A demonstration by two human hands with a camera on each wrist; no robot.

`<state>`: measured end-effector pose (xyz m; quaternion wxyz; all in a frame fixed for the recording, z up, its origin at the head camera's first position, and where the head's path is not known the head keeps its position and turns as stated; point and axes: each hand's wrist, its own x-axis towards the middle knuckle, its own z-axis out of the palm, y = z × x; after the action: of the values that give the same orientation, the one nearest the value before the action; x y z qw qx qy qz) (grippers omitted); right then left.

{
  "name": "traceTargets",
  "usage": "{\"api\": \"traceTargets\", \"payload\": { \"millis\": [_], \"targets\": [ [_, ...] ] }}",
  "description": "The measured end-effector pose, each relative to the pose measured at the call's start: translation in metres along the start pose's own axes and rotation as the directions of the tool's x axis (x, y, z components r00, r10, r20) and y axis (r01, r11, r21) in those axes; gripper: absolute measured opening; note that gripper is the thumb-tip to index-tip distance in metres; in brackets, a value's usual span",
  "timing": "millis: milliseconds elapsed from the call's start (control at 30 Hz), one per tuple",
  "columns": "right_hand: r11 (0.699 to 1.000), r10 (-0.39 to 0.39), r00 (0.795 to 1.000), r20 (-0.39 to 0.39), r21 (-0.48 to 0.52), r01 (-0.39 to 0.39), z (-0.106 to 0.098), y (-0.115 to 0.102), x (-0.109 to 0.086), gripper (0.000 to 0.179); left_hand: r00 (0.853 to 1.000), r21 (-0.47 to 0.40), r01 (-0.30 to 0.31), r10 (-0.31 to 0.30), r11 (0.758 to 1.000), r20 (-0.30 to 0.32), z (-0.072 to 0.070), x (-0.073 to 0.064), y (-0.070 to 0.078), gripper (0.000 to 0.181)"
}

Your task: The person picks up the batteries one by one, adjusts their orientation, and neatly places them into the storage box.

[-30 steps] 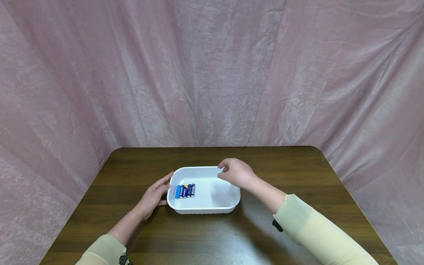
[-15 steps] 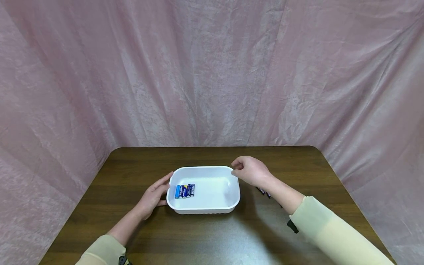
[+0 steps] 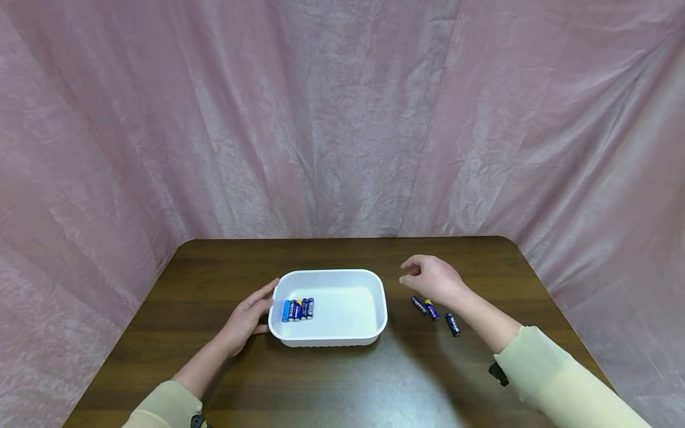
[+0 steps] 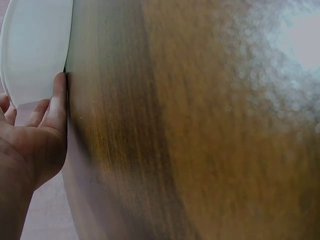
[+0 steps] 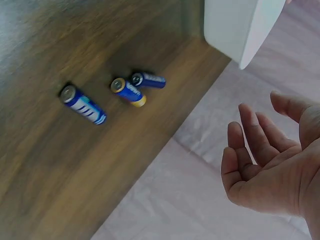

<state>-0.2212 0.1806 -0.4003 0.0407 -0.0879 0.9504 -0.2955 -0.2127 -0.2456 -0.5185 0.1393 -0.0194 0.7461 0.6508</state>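
Note:
My left hand (image 3: 245, 321) rests against the left end of a white rectangular tray (image 3: 345, 341), fingers fairly straight along its wall; the left wrist view shows the fingers (image 4: 59, 100) touching the tray's side. Inside the tray, several batteries (image 3: 297, 310) lie side by side near the left end, the leftmost light blue, the others dark blue. My right hand (image 3: 436, 279) hovers right of the tray with loosely bent fingers, holding nothing. Below it on the table lie a dark blue battery (image 3: 419, 305), a blue and yellow battery (image 5: 129, 92) and a blue and white battery (image 5: 84, 105).
Everything stands on a dark brown wooden table (image 3: 321, 386) with rounded far corners. A pink velvety curtain (image 3: 342, 119) hangs behind it and along both sides.
My right hand has moved right, from above the tray's right part to past its edge, bringing the three loose batteries into sight. The left hand stays at the tray.

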Motion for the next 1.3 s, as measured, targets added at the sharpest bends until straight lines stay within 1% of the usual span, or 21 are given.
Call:
{"api": "traceTargets", "payload": {
  "millis": [200,367,633,767,1033,1300],
  "targets": [
    [0.999,0.023,1.0,-0.018,-0.031,-0.023,-0.007,0.014,-0.007,0.034,1.0,0.005,-0.01,0.01,1.0,0.012,0.0,-0.002,0.001,0.051],
    [0.996,0.045,0.999,-0.025,-0.072,-0.047,-0.009,0.029,-0.014,0.035,1.0,0.006,-0.01,0.01,1.0,0.009,0.002,-0.004,0.003,0.052],
    [0.993,0.06,0.997,-0.037,-0.097,-0.063,-0.012,0.052,-0.021,0.036,1.0,0.011,-0.008,0.008,1.0,0.001,0.002,-0.004,0.003,0.053],
    [0.993,0.066,0.997,-0.042,-0.097,-0.07,-0.014,0.058,-0.025,0.034,1.0,0.015,-0.016,0.016,1.0,0.001,0.001,-0.003,0.002,0.052],
    [0.99,0.087,0.995,-0.044,-0.105,-0.091,-0.016,0.07,-0.032,0.038,1.0,0.025,-0.017,0.016,1.0,0.01,0.0,-0.003,0.001,0.051],
    [0.989,0.098,0.994,-0.043,-0.104,-0.102,-0.018,0.079,-0.038,0.04,1.0,0.021,-0.014,0.013,1.0,0.001,0.0,-0.002,0.002,0.05]
  ]
}}
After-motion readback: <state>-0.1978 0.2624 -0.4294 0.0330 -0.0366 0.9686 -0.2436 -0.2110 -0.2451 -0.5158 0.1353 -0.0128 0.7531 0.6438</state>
